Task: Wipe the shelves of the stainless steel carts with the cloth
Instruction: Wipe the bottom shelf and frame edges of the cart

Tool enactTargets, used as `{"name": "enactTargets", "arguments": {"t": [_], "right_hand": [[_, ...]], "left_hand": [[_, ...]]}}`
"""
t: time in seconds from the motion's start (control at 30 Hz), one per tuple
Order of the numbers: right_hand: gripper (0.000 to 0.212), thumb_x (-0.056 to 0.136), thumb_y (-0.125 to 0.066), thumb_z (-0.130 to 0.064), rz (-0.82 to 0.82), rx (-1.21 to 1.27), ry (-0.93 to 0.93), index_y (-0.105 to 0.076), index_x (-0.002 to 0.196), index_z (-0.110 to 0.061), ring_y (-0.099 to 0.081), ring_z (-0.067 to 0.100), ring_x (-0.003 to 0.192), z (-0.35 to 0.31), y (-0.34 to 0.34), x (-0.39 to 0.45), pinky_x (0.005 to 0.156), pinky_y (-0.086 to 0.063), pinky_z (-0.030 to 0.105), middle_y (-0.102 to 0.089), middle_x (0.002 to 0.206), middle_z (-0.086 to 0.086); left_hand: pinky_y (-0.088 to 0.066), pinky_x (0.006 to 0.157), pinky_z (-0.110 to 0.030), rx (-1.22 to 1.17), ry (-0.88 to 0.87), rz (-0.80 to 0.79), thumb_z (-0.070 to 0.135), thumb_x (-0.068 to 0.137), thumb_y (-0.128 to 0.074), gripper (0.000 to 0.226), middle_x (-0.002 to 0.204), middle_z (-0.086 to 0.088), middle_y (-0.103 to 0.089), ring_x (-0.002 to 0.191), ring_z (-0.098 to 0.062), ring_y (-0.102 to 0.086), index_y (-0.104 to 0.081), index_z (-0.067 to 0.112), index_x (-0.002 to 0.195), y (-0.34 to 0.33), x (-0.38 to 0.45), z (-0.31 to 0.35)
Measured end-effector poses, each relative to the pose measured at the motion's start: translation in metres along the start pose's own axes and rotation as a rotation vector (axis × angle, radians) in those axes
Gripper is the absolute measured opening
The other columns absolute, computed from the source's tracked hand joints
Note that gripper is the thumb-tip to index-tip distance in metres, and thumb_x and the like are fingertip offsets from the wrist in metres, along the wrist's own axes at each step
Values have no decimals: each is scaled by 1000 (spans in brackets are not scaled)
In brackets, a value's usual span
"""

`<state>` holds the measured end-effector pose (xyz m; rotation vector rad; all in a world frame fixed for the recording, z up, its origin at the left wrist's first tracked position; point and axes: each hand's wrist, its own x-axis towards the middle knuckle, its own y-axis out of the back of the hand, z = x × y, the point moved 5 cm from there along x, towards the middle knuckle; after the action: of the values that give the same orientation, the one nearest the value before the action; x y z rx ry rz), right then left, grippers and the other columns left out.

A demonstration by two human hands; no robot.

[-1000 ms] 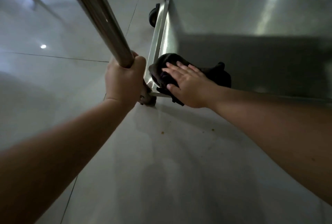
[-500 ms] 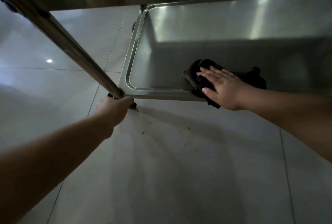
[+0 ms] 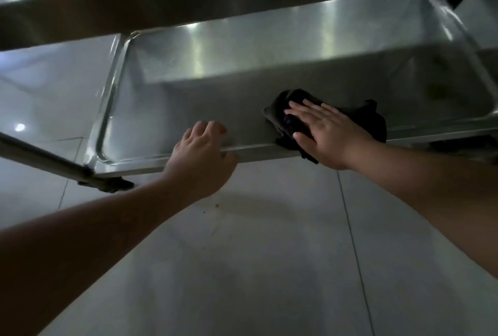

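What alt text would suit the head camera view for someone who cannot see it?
A person's right hand presses a dark cloth flat on the bottom shelf of a steel cart, while the left hand grips the shelf's near rim above a pale tiled floor.

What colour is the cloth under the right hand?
Black, or very dark; the cloth shows best in the head view, under the right hand.

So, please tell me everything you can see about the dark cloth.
The cloth is dark, almost black, soft and bunched. It lies on the bottom shelf of the steel cart, at the near rim, with a corner hanging over the edge. The right hand presses it flat with straight fingers. The left hand does not touch it.
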<state>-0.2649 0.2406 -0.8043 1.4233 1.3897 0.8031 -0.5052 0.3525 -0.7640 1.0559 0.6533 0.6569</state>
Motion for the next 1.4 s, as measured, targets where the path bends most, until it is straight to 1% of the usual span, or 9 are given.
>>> {"name": "enactTargets", "arguments": {"t": [0.37,0.53,0.7,0.87,0.97,1.03,1.1,1.27,1.4], "right_hand": [[58,106,-48,-37,203,-10,-354,-37,160,-17,-24,26,158,154,47,-74,126,-19,43,-29,171,3],[63,105,-43,-43,321,39,-708,-34,160,-11,-25,40,155,223,62,-105,126,-19,51,-26,169,18],[62,104,-34,-40,399,57,-944,-28,162,-19,-13,32,159,217,56,-87,129,-10,50,-15,174,6],[60,107,-43,-40,247,53,-584,-31,162,-22,-18,27,159,139,40,-55,128,-11,43,-20,174,1],[58,104,-42,-46,165,25,-207,-43,158,-23,-26,23,157,88,26,-61,126,-14,38,-31,169,-2],[63,100,-37,-52,145,12,-103,-46,156,-25,-28,18,156,90,26,-68,126,-16,37,-35,168,-5],[66,98,-37,-52,191,14,-216,-46,156,-21,-32,26,155,125,39,-67,125,-20,42,-37,167,3],[79,94,-30,-57,379,61,-888,-28,163,-19,-23,36,156,263,83,-77,127,-16,54,-25,171,13],[68,99,-33,-49,386,73,-961,-32,161,-21,-22,36,156,270,89,-39,126,-17,55,-21,172,9]], "left_hand": [[-29,121,-52,28,48,39,57,100,-43,69,163,-5,-34,151,-29,-30,-32,24,159,-35,41,39],[-27,123,-53,32,78,56,55,103,-42,66,167,-4,-30,155,-27,-26,-30,24,160,-35,40,31],[-21,128,-52,67,103,58,54,105,-37,65,169,-3,-24,158,-27,-19,-27,21,160,-42,36,20],[3,130,-40,111,87,87,59,109,-21,74,177,-5,-1,163,-22,5,-8,18,168,-63,36,40],[6,130,-39,125,74,106,62,108,-13,76,178,-4,3,163,-19,9,-3,18,170,-71,34,42],[4,131,-39,137,65,130,63,109,-14,76,178,-3,1,163,-18,7,-6,18,170,-72,33,40],[1,132,-39,160,52,165,61,110,-17,74,178,-5,-5,164,-19,2,-11,17,169,-73,32,40],[-2,132,-39,190,66,189,59,110,-17,72,177,-6,-10,164,-19,-2,-14,17,169,-73,31,41],[-1,132,-39,204,62,185,59,109,-15,74,177,-5,-9,164,-19,-1,-13,17,169,-75,32,40]]}}
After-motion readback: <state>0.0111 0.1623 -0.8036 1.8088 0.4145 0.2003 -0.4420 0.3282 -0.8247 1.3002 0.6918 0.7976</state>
